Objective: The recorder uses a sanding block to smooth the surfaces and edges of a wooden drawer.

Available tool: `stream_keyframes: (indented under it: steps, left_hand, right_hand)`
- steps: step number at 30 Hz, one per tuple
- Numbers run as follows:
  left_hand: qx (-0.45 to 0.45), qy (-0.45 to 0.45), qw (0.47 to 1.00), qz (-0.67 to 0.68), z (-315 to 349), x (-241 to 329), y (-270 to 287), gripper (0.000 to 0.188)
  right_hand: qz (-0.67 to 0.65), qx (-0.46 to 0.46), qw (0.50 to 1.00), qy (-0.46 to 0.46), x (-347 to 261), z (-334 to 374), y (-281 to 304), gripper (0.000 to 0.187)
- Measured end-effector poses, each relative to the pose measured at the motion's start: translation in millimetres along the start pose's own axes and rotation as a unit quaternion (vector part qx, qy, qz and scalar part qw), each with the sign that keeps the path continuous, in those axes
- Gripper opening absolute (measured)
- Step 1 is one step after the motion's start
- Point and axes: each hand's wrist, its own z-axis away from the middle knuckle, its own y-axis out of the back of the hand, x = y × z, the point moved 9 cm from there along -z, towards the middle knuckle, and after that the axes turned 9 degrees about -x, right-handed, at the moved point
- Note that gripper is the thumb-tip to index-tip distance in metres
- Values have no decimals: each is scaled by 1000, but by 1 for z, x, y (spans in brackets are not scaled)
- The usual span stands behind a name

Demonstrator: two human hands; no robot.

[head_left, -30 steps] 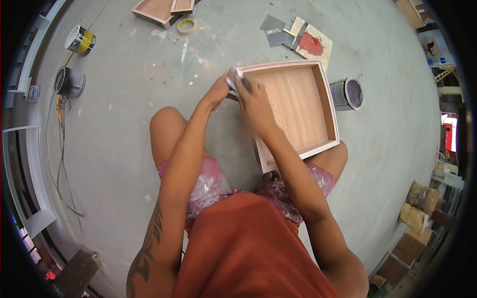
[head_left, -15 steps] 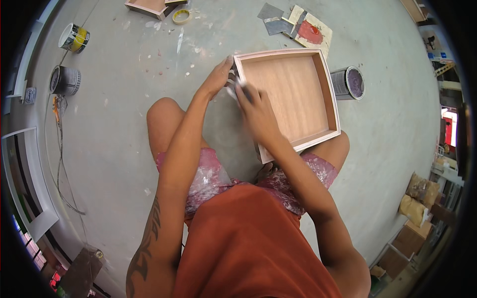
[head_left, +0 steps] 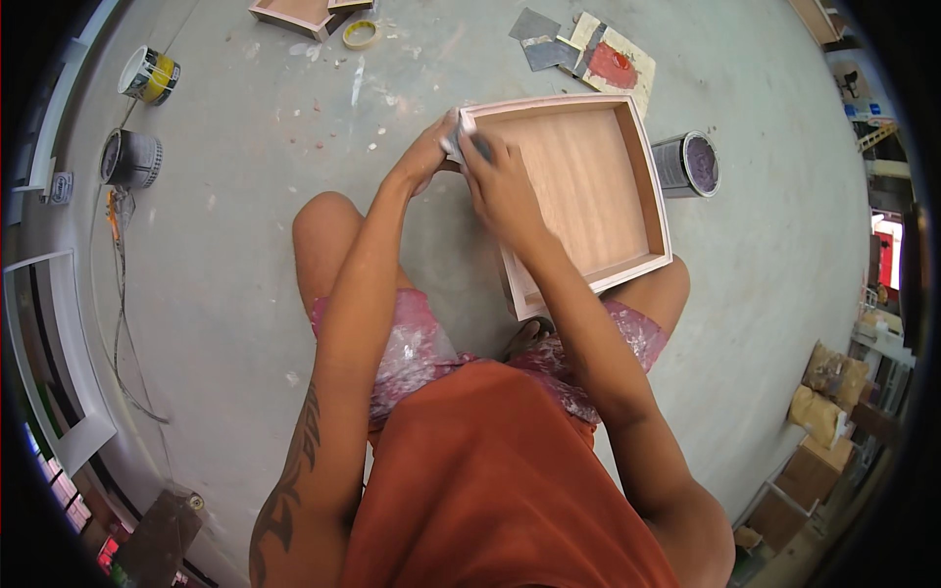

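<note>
A shallow wooden drawer-like box [head_left: 573, 186], its inside facing up and its rim pale, lies tilted at my legs, its near right part over my right thigh. At the far left corner of the box, my left hand [head_left: 428, 157] is closed around its outer side. My right hand [head_left: 503, 191] is bent over the left rim close to that corner. Pressed under its fingers is a piece of grey sandpaper [head_left: 478, 147], blurred and partly covered by the fingers. White dust coats the fingertips of both hands.
Beside the box's right side lies a paint can [head_left: 701, 164]. Farther off are grey sheets [head_left: 537, 39], a board with red putty [head_left: 614, 65], a tape roll [head_left: 360, 35] and another wooden box [head_left: 294, 15]. Two cans [head_left: 149, 75] and a cable [head_left: 120, 294] lie at left.
My right hand has slid away from me along the left rim, up to the far left corner, with the sandpaper. My left hand keeps its hold, and the box has barely shifted.
</note>
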Motion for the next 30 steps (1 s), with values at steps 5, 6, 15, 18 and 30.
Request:
stream_keyframes:
  steps: [5, 6, 15, 18, 30]
  left_hand:
    - [22, -9, 1000, -9, 6, -8, 10, 64]
    - [24, -12, 1000, -10, 9, -7, 12, 64]
    - [26, -9, 999, -47, -2, -4, -3, 60]
    - [73, -20, 997, -25, 4, -14, 12, 61]
    - [93, -104, 984, -110, 11, 24, 12, 51]
  right_hand:
    - [-8, -32, 999, -23, -12, 26, -3, 51]
    - [-8, -39, 999, -23, -17, 60, -4, 50]
    - [6, 23, 1000, -13, 3, -19, 1, 51]
    - [-9, -7, 1000, -3, -11, 24, -2, 49]
    - [-305, -5, 907, -289, 23, 210, 101, 37]
